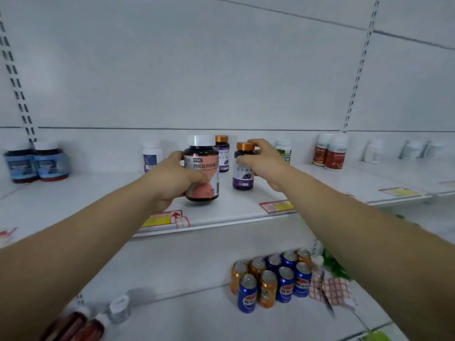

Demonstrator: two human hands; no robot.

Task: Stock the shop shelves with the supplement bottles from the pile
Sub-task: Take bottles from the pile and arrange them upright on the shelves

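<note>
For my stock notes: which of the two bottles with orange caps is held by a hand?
The nearer purple-label bottle: the right hand grips its orange cap. The other purple-label bottle stands behind, untouched.

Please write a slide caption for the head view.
Left hand grips pink-label bottle; right hand holds purple-label bottle on shelf.

The pink-labelled bottle gripped by the left hand carries a small dark brand tag (too blurred to read) and, beneath it, large characters reading roughly 四红富铁软糖. At its 3 o'clock, the purple-labelled bottle under the right hand shows 压片糖果, the last characters partly covered. At 6 o'clock on the lower shelf, the blue cans bear the Pepsi roundel with 百事; the orange cans show 美年达 only in part. The shelf-edge price tags are illegible.
</note>
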